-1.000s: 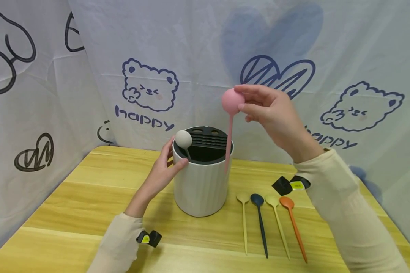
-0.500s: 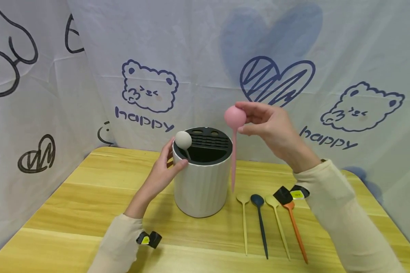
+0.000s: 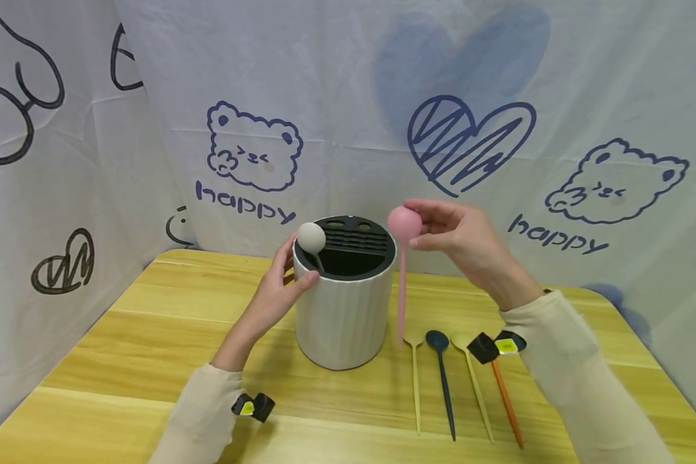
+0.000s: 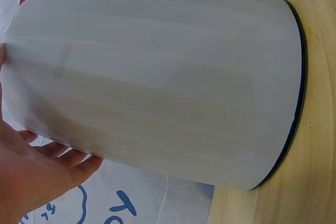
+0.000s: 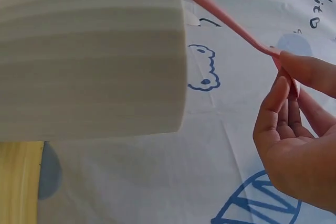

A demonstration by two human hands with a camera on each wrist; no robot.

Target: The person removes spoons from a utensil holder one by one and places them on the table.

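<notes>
My right hand [image 3: 470, 241] pinches a pink spoon [image 3: 405, 224] by its round bowl, handle hanging straight down just right of a white ribbed utensil holder [image 3: 342, 322]. In the right wrist view, thumb and fingertips meet on the bowl of the pink spoon [image 5: 226, 19]. My left hand [image 3: 281, 277] grips the holder's left side near the top, thumb at the front rim and fingers round the side. An off-white spoon [image 3: 311, 238] stands in the holder's black-rimmed opening, bowl up. The pink handle's tip overlaps the bowl of a yellow spoon [image 3: 415, 393] in the head view.
Right of that yellow spoon, a navy spoon [image 3: 445, 393], another yellow spoon [image 3: 480, 399] and an orange spoon [image 3: 507, 406] lie in a row on the wooden table [image 3: 122, 361]. The orange bowl is hidden behind the wrist camera. A printed cloth [image 3: 348, 96] hangs behind.
My right hand has lowered the pink spoon and shifted it slightly right, from overlapping the holder's right edge to beside it. The left hand and holder have stayed in place.
</notes>
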